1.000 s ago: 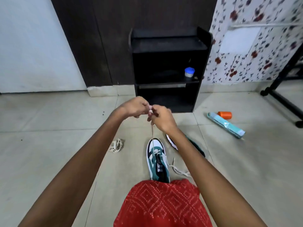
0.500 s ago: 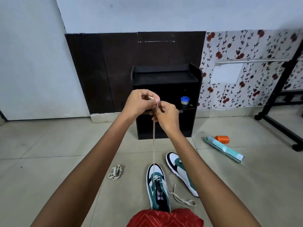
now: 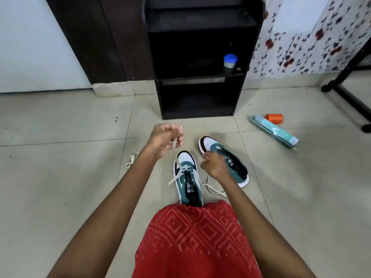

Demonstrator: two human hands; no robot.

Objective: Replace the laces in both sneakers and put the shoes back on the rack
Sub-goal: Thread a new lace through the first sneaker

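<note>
One view, head-worn, wide-angle. The lens faces forward and steeply down onto the tiled floor [image 3: 60, 177]. The wearer's red garment [image 3: 196, 237] sits at 6 o'clock, closest to the lens. The black rack [image 3: 198, 101] stands at 12 o'clock, farther off, its top cut by the frame edge.

Two sneakers [image 3: 195, 177] [image 3: 237, 170], one rack [image 3: 200, 81], one jar [image 3: 230, 60], one roll [image 3: 275, 131], and seemingly two laces [image 3: 174, 150] [image 3: 131, 160].

worn: red cloth garment [image 3: 192, 237], pale dotted diamond pattern | left hand [image 3: 164, 140], right hand [image 3: 212, 167], both forearms: bare
</note>
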